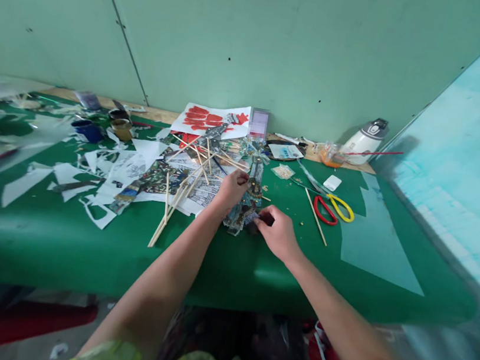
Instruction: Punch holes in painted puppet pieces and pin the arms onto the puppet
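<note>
A narrow grey-blue figure (pixel 257 173) with gold and glittering bits lies on the green table cover between my hands. It widens toward its lower end, like a skirt. My left hand (pixel 233 188) is closed at its left edge, fingertips pinched together; whatever is between them is too small to make out. Lower down, my right hand (pixel 277 231) pinches the figure's bottom right edge with thumb and forefinger. Thin wooden sticks (pixel 190 182) lie crossed over printed sheets just left of my left hand.
Right of my hands lie scissors (pixel 324 217) with red and yellow handles, a loose stick (pixel 315 217), a small bag of beads (pixel 283 172) and a white block (pixel 332 183). A white kettle-like appliance (pixel 365 143) stands behind. Paper scraps (pixel 122 172) and a blue pot (pixel 87 130) are left.
</note>
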Tool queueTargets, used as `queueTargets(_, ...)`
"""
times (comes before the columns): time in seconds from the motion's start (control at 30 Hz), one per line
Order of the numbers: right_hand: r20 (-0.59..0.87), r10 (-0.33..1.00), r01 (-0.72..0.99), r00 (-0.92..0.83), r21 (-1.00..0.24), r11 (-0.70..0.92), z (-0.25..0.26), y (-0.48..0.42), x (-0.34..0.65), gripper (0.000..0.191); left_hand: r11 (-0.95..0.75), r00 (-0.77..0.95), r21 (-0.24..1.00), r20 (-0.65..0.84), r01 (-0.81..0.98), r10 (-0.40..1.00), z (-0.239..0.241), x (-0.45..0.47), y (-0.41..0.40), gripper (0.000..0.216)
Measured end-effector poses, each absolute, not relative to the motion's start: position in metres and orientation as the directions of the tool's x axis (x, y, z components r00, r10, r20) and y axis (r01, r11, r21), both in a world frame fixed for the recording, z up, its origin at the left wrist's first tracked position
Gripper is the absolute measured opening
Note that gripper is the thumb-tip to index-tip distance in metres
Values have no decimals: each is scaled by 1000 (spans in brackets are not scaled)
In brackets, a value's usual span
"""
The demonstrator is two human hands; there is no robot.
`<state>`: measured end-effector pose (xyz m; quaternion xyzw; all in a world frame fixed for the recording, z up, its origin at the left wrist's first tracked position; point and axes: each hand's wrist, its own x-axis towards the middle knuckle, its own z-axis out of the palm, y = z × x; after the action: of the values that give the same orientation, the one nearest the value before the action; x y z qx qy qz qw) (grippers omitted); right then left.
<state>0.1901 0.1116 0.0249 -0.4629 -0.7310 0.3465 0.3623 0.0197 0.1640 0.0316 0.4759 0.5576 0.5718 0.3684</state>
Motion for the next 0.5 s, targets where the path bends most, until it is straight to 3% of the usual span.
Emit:
queueTargets(0.1,97,950,240,-295,-955,172,35,118,196,14,-113,-272,988,138,105,952,32,19,164,17)
queueTargets(0.23,38,971,109,-237,-992,66,52,137,207,22,-128,-256,988,148,92,955,34,18,162,17)
queueTargets(0.5,57,992,-20,-112,-998,55,69,192,214,28,-140,-218,987,153,73,964,39,19,156,17)
